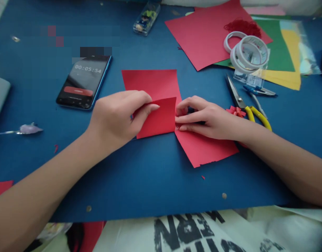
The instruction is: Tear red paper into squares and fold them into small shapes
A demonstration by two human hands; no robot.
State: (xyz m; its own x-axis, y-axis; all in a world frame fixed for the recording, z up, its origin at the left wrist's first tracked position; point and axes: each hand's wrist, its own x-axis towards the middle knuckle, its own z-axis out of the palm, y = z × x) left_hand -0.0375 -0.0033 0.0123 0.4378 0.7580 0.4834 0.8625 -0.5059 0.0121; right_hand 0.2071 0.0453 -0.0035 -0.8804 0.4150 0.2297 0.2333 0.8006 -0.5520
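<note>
Several pieces of red paper lie in front of me on the blue table. My left hand (119, 113) pinches the upper left edge of a folded red paper (161, 117) between thumb and fingers, its flap raised off the table. Behind it, a flat red sheet (152, 80) shows its far part. My right hand (200, 117) rests with bent, spread fingers on another red paper (208, 150), its fingertips at the right edge of the folded one. That lower right paper has a ragged near edge. Whether the red parts are joined is hidden by my hands.
A phone (83, 82) showing a timer lies left on the blue table (150, 182). Yellow-handled scissors (241, 101), a blue pen-like tool (260, 91) and tape rolls (251, 52) sit right. Beyond are a large red sheet (200, 38), green paper (278, 49) and a clear box (146, 19).
</note>
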